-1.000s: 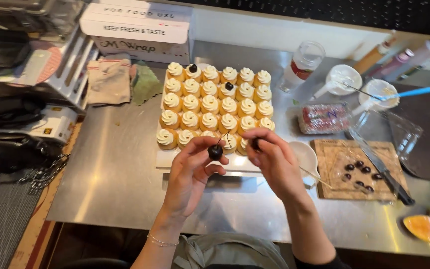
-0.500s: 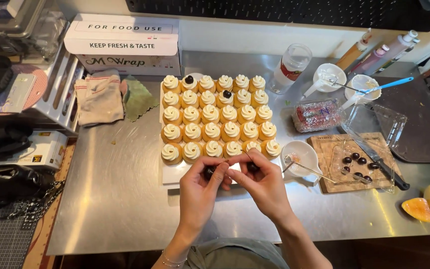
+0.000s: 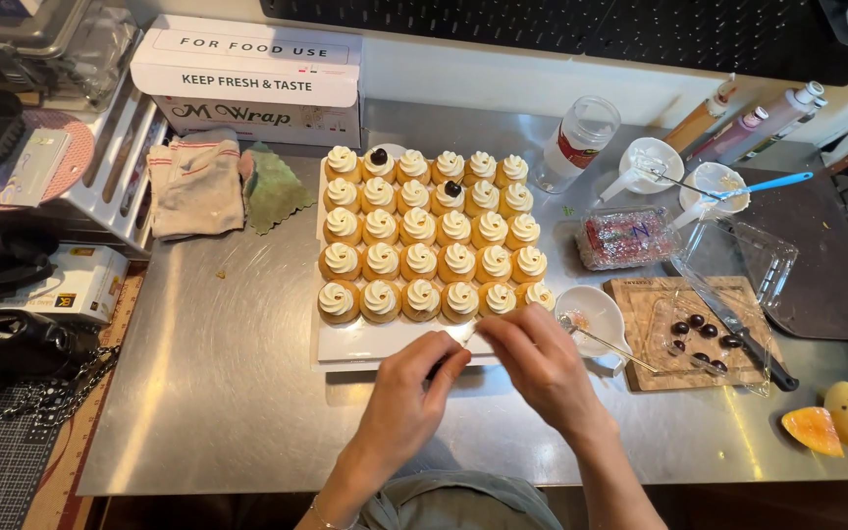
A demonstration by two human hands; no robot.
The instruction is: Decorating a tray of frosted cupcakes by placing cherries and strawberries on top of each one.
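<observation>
Fingertips of my left hand (image 3: 406, 393) and right hand (image 3: 540, 365) meet just over the near edge of the tray (image 3: 365, 342). Both pinch inward around something small and dark, of which only a sliver shows between them. It may be a cherry, but I cannot tell for sure, nor which hand truly has it.

Tarts (image 3: 422, 257) fill the white tray in rows, each a golden shell topped with a white cream swirl. Two of them carry a dark cherry: one in the far row (image 3: 379, 156), one a row nearer (image 3: 452, 188). The near strip of the tray is bare.

Right of my hands sits a small white bowl (image 3: 596, 312) with a spoon resting in it and a trace of liquid. Beyond that, a wooden board (image 3: 714, 368) holds a clear plastic box (image 3: 714, 339) with a few dark cherries (image 3: 704, 334) in it, and a knife (image 3: 750, 344) lies across it. Farther off are two white cups (image 3: 714, 182), one with a blue-handled tool, a clear packet (image 3: 628, 238), and a plastic jar (image 3: 573, 145).

At the far right near corner lie cut pieces of orange fruit (image 3: 841, 424). Far left of the tray, a folded cloth (image 3: 193, 185) lies beside a box of wrap (image 3: 257, 79).
</observation>
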